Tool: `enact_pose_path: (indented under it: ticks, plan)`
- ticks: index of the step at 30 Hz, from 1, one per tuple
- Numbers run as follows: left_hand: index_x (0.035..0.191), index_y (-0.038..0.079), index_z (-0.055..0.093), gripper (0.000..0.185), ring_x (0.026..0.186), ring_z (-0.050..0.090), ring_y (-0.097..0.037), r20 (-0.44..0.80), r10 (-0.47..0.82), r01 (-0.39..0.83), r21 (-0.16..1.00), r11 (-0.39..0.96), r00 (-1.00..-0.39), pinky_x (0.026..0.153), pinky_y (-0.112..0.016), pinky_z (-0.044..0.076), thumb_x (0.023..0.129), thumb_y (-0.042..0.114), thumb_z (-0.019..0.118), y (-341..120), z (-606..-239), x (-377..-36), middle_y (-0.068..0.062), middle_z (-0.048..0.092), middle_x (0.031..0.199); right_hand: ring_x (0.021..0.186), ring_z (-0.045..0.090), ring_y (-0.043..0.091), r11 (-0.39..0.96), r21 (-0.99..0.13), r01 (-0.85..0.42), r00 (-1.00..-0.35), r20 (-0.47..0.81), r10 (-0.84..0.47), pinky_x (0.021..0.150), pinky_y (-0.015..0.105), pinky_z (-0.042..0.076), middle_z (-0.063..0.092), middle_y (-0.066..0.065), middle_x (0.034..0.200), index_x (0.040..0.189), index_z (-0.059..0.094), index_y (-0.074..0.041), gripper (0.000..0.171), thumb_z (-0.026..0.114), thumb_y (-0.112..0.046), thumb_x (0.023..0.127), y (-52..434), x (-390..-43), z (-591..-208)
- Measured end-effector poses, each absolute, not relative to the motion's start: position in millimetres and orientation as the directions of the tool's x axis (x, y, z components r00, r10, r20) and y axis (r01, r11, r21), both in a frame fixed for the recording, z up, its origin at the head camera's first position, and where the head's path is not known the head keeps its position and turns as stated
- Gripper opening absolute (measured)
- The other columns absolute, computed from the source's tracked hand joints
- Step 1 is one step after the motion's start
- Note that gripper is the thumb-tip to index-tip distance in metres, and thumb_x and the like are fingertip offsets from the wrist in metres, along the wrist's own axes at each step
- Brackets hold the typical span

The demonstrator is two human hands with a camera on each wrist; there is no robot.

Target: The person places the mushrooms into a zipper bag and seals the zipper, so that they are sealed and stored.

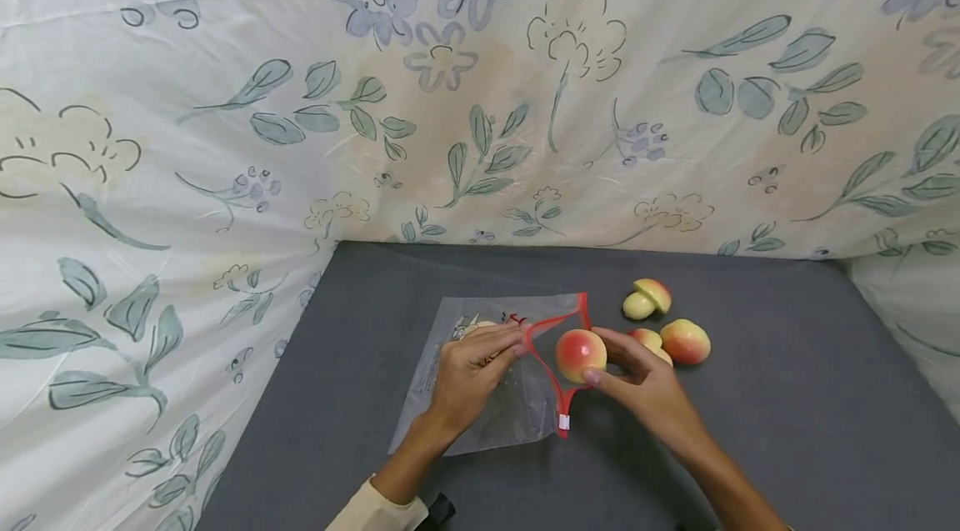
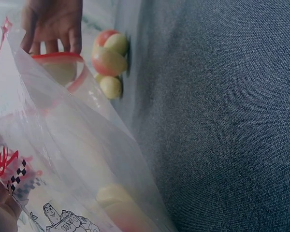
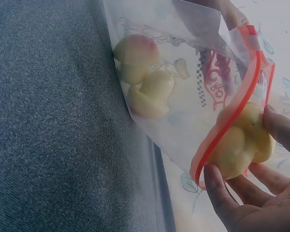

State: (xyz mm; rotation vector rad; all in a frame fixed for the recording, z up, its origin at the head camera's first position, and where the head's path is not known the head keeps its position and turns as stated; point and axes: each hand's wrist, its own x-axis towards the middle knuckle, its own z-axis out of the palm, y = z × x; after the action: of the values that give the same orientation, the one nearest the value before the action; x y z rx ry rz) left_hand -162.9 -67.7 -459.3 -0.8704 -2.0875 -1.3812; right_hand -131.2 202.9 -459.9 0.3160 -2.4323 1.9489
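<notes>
Bag (image 1: 487,373) mouth is pinched open by left hand (image 1: 468,373) so right hand's (image 1: 645,385) gripped peach (image 1: 580,353) is held at frame centre.

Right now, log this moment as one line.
left hand: holds bag open | right hand: peach at mouth | table: three peaches

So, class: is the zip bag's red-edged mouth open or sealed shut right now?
Open. The bag's red rim gapes in a loop, the left hand holds one edge, and the right hand grips a peach at the opening.
</notes>
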Motion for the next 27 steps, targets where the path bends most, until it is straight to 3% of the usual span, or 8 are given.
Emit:
enact_pose_path:
  ticks: [9,16,23,27]
  plan:
    - [0.12,0.004,0.081,0.025,0.115,0.075,-0.032,0.693,0.246,0.735,0.618,0.28,-0.677,0.089,-0.028,0.063,0.094,0.007,0.08,-68.2,-459.3,-162.8,-0.016,0.078,0.12,0.121,0.065,0.005,0.206,-0.97,-0.131,-0.983,0.1,-0.154,0.093,0.024,0.059,0.068,0.01,0.138,0.147,0.06,-0.013,0.055,0.081,-0.015,0.096,202.3,-132.3,-462.0]
    - [0.119,0.004,0.081,0.024,0.115,0.075,-0.031,0.698,0.241,0.737,0.62,0.269,-0.675,0.093,-0.03,0.062,0.095,0.006,0.079,-68.1,-460.0,-163.0,-0.013,0.079,0.12,0.123,0.065,0.008,0.208,-0.967,-0.15,-0.981,0.119,-0.153,0.095,0.019,0.057,0.066,0.015,0.14,0.146,0.061,-0.007,0.054,0.081,-0.013,0.096,200.5,-132.5,-462.1]
    - [0.116,0.002,0.082,0.025,0.112,0.076,-0.034,0.707,0.228,0.742,0.623,0.248,-0.669,0.091,-0.028,0.062,0.091,0.001,0.081,-66.0,-459.3,-163.7,-0.015,0.079,0.118,0.126,0.067,0.014,0.192,-0.969,-0.155,-0.981,0.128,-0.144,0.096,0.02,0.057,0.07,0.0,0.136,0.144,0.061,-0.005,0.054,0.082,-0.012,0.095,203.0,-133.4,-464.2]
    - [0.116,0.003,0.082,0.027,0.111,0.076,-0.036,0.698,0.223,0.731,0.632,0.256,-0.681,0.085,-0.025,0.063,0.089,-0.002,0.082,-65.4,-458.4,-163.5,-0.016,0.079,0.118,0.125,0.067,0.016,0.182,-0.97,-0.162,-0.98,0.136,-0.147,0.096,0.02,0.057,0.07,0.001,0.137,0.145,0.06,-0.003,0.054,0.081,-0.009,0.095,205.1,-133.0,-465.1]
